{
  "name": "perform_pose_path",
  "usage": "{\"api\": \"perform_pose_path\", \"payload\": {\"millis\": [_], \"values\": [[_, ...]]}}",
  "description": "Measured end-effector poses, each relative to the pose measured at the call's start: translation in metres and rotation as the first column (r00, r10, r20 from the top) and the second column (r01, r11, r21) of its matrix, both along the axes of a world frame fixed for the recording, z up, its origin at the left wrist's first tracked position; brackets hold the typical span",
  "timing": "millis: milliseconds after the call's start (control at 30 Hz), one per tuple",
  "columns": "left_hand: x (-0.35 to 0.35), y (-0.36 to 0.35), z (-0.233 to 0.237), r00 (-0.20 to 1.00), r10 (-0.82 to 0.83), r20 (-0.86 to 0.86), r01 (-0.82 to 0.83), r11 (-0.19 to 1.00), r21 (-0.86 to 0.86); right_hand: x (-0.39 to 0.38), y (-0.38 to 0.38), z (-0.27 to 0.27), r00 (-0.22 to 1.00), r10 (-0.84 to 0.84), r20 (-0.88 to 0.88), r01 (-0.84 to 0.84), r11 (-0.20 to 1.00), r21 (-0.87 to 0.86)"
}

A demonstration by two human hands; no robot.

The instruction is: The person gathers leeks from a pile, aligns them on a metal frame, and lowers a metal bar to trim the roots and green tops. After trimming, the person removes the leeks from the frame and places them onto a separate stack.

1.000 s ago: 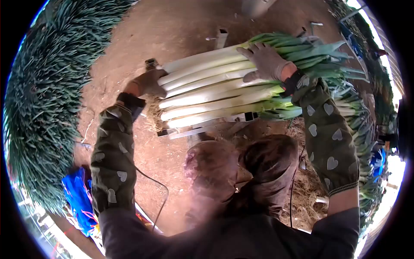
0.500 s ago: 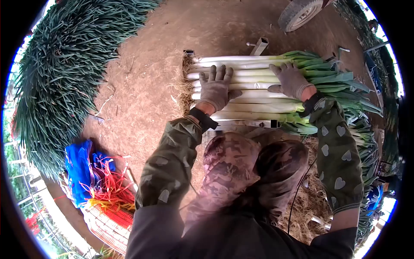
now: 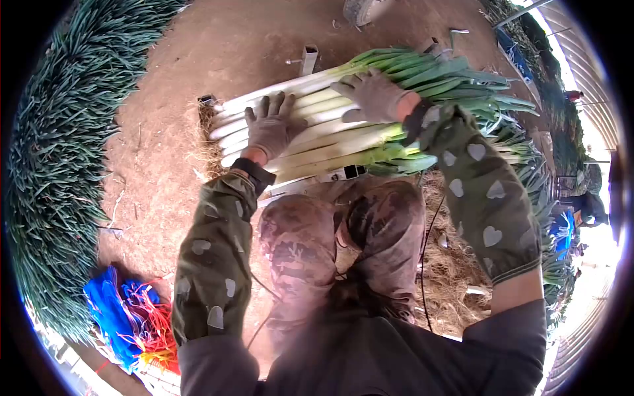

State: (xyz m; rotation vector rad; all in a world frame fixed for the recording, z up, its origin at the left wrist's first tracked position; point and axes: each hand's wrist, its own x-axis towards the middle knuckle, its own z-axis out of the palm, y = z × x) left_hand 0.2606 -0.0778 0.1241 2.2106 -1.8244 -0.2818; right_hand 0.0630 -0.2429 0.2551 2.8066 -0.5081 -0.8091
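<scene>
Several leeks [image 3: 321,119] lie side by side on a metal frame [image 3: 309,61] in front of my knees, roots at the left and green leaves at the right. My left hand [image 3: 272,127], in a grey glove, rests flat on the white stalks near the root end with its fingers spread. My right hand [image 3: 375,96], gloved the same way, lies on the stalks close to where they turn green, fingers also stretched out. Neither hand is wrapped around a stalk. The part of the frame under the leeks is hidden.
A large heap of green leek tops [image 3: 72,112] fills the left side. Blue bags [image 3: 109,313] and red-orange ties [image 3: 155,330] lie at lower left. Root trimmings [image 3: 456,264] cover the ground right of my legs. A wheel [image 3: 362,10] stands at the far edge.
The whole view has turned and shifted, so the leeks appear farther left and tilted. Both hands remain flat on the stalks, in much the same places.
</scene>
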Motion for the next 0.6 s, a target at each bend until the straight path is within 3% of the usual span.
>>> {"api": "perform_pose_path", "payload": {"millis": [33, 100, 233, 367, 500, 600], "values": [[0.0, 0.001, 0.005, 1.0, -0.002, -0.011, 0.002, 1.0, 0.015, -0.013, -0.008, 0.008, 0.995, 0.091, -0.036, -0.092, 0.995, -0.043], [-0.003, 0.001, 0.006, 1.0, 0.004, -0.005, -0.004, 1.0, 0.005, -0.043, -0.02, 0.032, 0.987, 0.102, -0.124, -0.121, 0.979, -0.163], [-0.002, -0.001, -0.001, 1.0, -0.006, 0.012, 0.006, 1.0, 0.005, -0.085, -0.052, 0.041, 0.993, -0.075, 0.087, 0.095, 0.963, -0.253], [0.0, 0.003, 0.001, 1.0, -0.013, 0.02, 0.012, 1.0, 0.01, -0.105, -0.048, 0.005, 0.955, -0.075, 0.287, 0.133, 0.973, -0.188], [-0.005, 0.007, -0.003, 0.998, -0.017, 0.064, 0.02, 0.999, -0.036, -0.131, -0.021, 0.004, 0.929, -0.159, 0.333, 0.204, 0.973, -0.103], [-0.002, 0.002, -0.011, 0.997, -0.017, 0.08, 0.021, 0.998, -0.052, -0.123, -0.028, -0.009, 0.902, -0.14, 0.408, 0.212, 0.967, -0.137]]}}
